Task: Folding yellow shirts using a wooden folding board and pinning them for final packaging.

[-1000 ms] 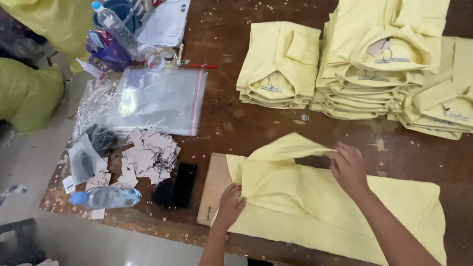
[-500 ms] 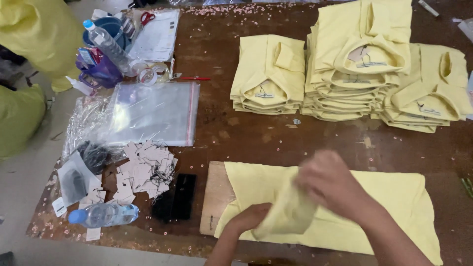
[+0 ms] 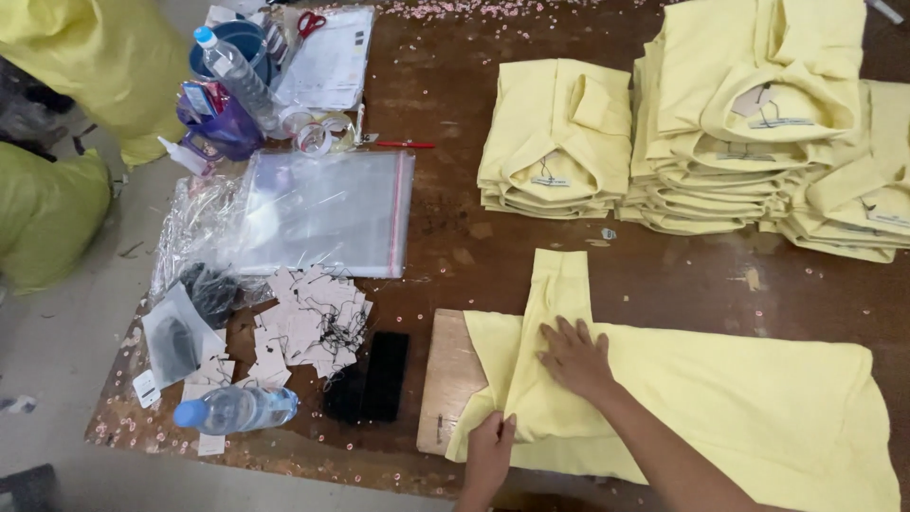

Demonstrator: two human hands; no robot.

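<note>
A pale yellow shirt (image 3: pixel 720 398) lies flat on the brown table over a wooden folding board (image 3: pixel 447 374). Its sleeve (image 3: pixel 559 284) is folded up and points away from me. My right hand (image 3: pixel 573 356) presses flat, fingers spread, on the folded part near the sleeve's base. At the shirt's near left edge, my left hand (image 3: pixel 488 453) pinches the fabric. Stacks of folded yellow shirts (image 3: pixel 559 142) sit at the far side, with taller stacks (image 3: pixel 758 123) to their right.
Clear plastic bags (image 3: pixel 327 213) lie left of the shirt, paper tags with strings (image 3: pixel 313 318) below them, and a black phone (image 3: pixel 384 374). A water bottle (image 3: pixel 237 410) lies near the table's front left corner. Another bottle (image 3: pixel 232 71), tape rolls and scissors (image 3: pixel 310 21) crowd the far left.
The sleeve, which my right hand held bunched over the shirt, now lies folded flat pointing away. My right hand has come down to press on it; my left hand moved to the near edge.
</note>
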